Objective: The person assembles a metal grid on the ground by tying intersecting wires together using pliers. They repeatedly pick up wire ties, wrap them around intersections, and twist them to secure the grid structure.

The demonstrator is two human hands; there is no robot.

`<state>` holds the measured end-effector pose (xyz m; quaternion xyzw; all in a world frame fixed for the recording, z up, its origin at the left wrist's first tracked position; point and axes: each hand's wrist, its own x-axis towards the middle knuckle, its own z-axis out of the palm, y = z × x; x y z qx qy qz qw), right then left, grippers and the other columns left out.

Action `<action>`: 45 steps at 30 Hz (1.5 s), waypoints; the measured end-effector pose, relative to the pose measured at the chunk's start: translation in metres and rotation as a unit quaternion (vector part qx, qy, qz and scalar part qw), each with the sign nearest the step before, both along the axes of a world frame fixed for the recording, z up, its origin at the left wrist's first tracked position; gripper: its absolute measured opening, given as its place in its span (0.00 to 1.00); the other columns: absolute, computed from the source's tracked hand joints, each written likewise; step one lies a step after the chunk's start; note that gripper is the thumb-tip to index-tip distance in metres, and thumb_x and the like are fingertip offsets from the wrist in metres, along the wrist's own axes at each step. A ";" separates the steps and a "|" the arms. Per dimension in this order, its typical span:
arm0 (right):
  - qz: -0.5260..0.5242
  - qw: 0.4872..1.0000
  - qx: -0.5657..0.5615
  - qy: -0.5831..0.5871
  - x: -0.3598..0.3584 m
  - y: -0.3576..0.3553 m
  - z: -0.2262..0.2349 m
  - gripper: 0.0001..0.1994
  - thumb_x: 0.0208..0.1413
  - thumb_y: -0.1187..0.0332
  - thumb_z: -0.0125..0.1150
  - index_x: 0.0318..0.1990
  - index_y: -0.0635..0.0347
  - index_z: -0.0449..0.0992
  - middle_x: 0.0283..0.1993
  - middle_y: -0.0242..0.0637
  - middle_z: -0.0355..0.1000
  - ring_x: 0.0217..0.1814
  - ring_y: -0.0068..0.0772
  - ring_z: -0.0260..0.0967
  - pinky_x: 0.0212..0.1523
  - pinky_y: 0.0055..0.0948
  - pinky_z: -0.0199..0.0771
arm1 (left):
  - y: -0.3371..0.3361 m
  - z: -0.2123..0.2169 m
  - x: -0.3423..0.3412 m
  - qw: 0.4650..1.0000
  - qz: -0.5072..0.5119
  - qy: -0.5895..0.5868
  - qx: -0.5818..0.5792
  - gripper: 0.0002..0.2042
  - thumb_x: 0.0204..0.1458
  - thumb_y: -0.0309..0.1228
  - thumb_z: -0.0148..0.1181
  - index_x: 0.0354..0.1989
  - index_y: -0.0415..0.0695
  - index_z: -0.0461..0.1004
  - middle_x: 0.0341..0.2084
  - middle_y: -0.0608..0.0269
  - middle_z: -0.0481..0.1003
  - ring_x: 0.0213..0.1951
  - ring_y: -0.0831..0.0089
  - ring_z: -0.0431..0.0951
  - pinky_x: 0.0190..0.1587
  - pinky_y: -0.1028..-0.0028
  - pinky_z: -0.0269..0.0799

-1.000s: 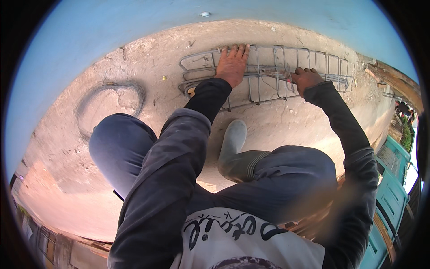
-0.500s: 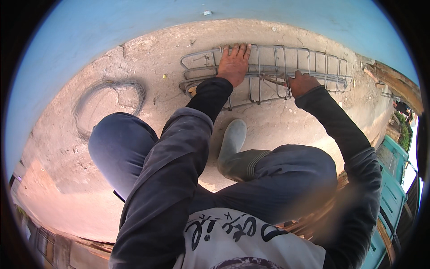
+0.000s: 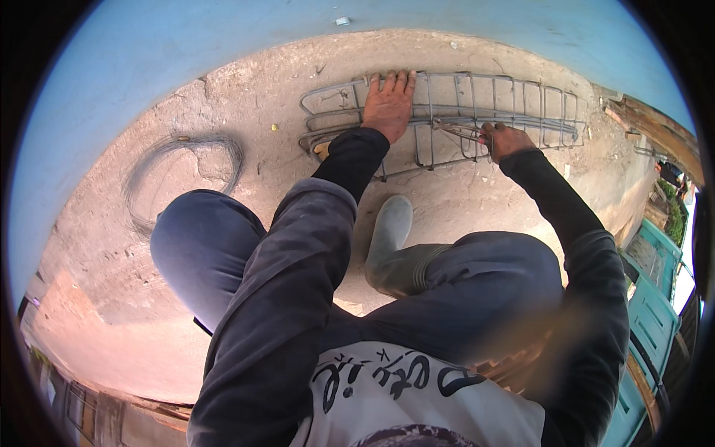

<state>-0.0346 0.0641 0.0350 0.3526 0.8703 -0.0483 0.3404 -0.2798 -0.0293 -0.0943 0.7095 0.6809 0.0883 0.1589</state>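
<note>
A long cage of steel rebar, made of lengthwise bars and bent stirrups, lies on the ground in front of me. My left hand rests flat across its left part, with the fingers stretched over the upper bar. Farther right, my right hand is closed around the handles of pincers, a bit of red showing at the grip. Their jaws point left and meet the cage where a stirrup crosses the middle bars. Any tie wire in the jaws is too small to make out.
A loose coil of thin wire lies on the ground at the left. My boot stands just below the cage. A blue wall runs along the far side. Wooden boards and a teal panel are at the right.
My right hand has shifted slightly right and turned, so the pincers show more clearly, their jaws at the stirrup. My left hand stays on the cage.
</note>
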 end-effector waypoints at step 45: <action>-0.366 0.880 -0.288 -0.098 -0.071 0.025 0.076 0.18 0.59 0.58 0.61 0.48 0.63 0.74 0.33 0.41 0.75 0.33 0.39 0.75 0.35 0.43 0.77 | -0.001 0.066 0.109 0.934 0.020 -0.338 0.111 0.10 0.56 0.29 0.53 0.44 0.41 0.68 0.38 0.54 0.74 0.45 0.56 0.76 0.55 0.57 0.66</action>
